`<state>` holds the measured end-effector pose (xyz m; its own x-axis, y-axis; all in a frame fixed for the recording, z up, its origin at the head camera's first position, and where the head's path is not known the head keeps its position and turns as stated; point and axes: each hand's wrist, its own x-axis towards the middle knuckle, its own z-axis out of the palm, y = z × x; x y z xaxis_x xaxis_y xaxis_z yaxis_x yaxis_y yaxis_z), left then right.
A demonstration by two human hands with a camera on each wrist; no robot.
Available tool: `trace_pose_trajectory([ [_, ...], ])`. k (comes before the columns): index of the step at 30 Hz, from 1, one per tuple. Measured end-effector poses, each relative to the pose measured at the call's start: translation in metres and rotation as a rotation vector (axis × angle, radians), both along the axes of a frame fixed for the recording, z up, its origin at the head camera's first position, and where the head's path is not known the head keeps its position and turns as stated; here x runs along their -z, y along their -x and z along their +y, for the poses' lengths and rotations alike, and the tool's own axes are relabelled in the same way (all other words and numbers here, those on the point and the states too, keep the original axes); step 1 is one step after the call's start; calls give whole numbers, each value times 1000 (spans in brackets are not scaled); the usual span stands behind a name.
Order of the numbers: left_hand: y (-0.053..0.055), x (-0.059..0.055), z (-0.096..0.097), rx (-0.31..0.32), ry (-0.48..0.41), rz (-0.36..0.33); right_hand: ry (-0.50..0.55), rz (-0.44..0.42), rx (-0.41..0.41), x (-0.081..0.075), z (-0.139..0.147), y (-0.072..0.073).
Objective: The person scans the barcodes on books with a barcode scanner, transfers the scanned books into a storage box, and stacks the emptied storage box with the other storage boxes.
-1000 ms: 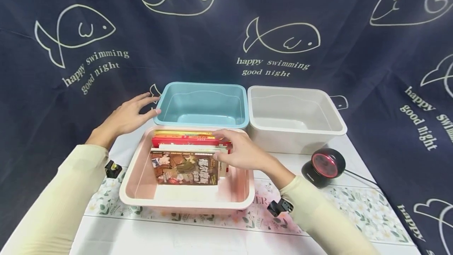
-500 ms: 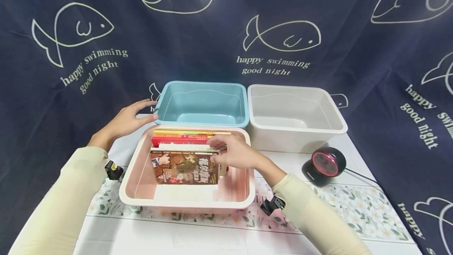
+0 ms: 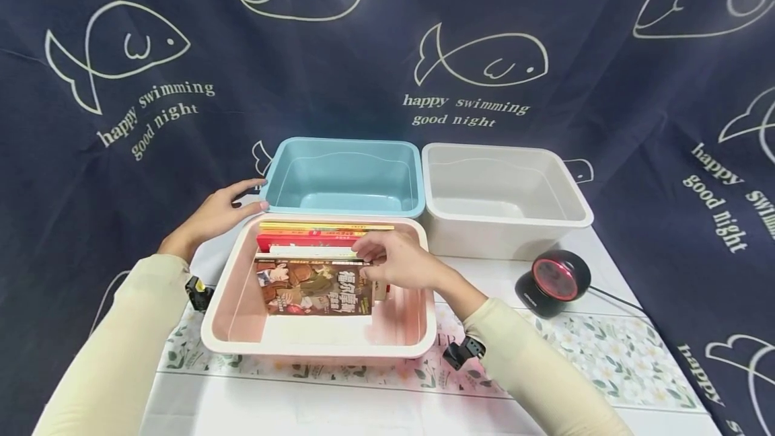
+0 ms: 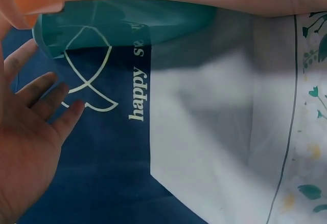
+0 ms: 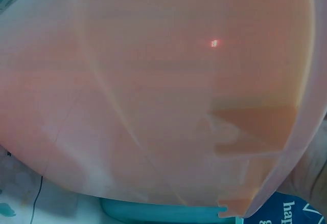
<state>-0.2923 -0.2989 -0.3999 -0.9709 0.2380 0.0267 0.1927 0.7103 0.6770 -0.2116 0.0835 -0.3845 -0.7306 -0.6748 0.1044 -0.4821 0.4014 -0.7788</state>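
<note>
In the head view a pink bin [image 3: 225,321] holds several books standing in a row. Frontmost is a brown comic book [image 3: 309,291]; behind it are a white book [image 3: 315,250], a red book [image 3: 290,242] and yellow-spined books [image 3: 327,226]. My right hand [image 3: 399,261] is at the books' right end, thumb before the brown cover and fingers curled over its top edge. My left hand [image 3: 218,214], fingers spread, is beside the left wall of the blue bin [image 3: 345,177]; whether it touches is unclear. The right wrist view mostly shows the pink bin's wall [image 5: 143,81].
A white bin [image 3: 493,237] stands right of the blue one. In front of it a black round device [image 3: 554,282] glows red, its cable running right. A floral strip [image 3: 623,355] crosses the white table [image 3: 290,409]. Behind hangs a dark blue fish-print curtain [image 3: 339,79].
My right hand's fingers have come down and left over the books and nearer the thumb. The left hand has dropped slightly along the blue bin's side. The books stay in place.
</note>
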Motion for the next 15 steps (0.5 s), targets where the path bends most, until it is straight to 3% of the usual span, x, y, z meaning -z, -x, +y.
trace_pose_trajectory([
  [9,-3,3,0,-6,-61,-51,-19,-25,4,0,-4,-1],
  [15,-2,6,1,-16,-93,-47,-47,-15,24,5,-10,-4],
])
